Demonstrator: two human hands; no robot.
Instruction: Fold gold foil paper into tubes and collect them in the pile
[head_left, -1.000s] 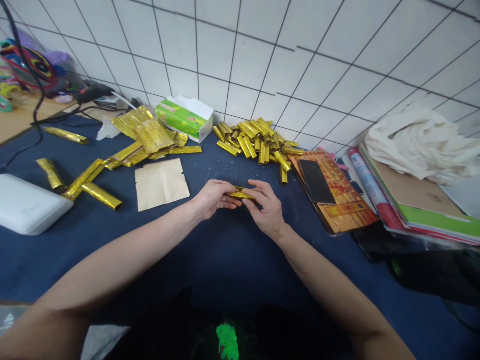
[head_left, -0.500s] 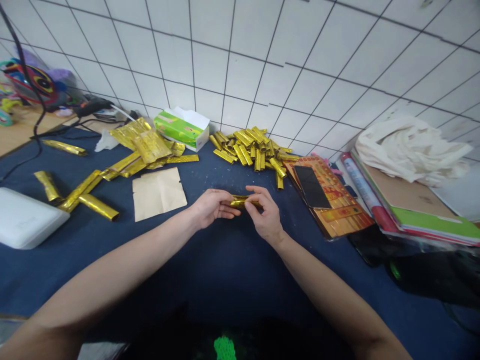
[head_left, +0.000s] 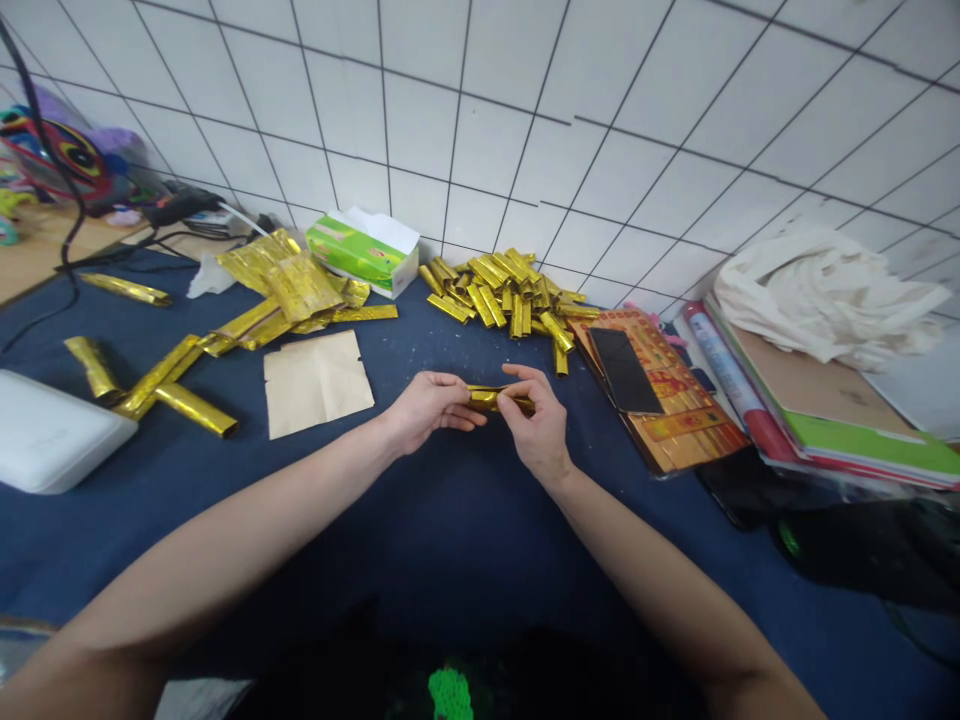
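A narrow folded strip of gold foil paper point(head_left: 486, 399) is held level between both hands above the dark blue table. My left hand point(head_left: 433, 412) pinches its left end between thumb and fingers. My right hand point(head_left: 537, 418) grips the right part, thumb and fingertips closed on it with one finger raised. Fingers cover both ends of the strip. Beyond the hands lies a heap of folded gold paper pieces point(head_left: 495, 290) against the tiled wall. To the left of my left hand rests a flat beige paper sheet point(head_left: 319, 385).
Loose gold rolls point(head_left: 196, 410) and gold sheets point(head_left: 304, 290) lie at left, near a white case point(head_left: 56, 435) and a green tissue pack point(head_left: 364, 250). At right, a black phone point(head_left: 626, 370) sits on printed gold paper point(head_left: 686, 420), beside stacked folders point(head_left: 862, 435) under white cloth point(head_left: 825, 295).
Both hands have shifted slightly to the right with the gold paper. The right fingers have moved a little along it, and a dark opening now shows along its upper edge.
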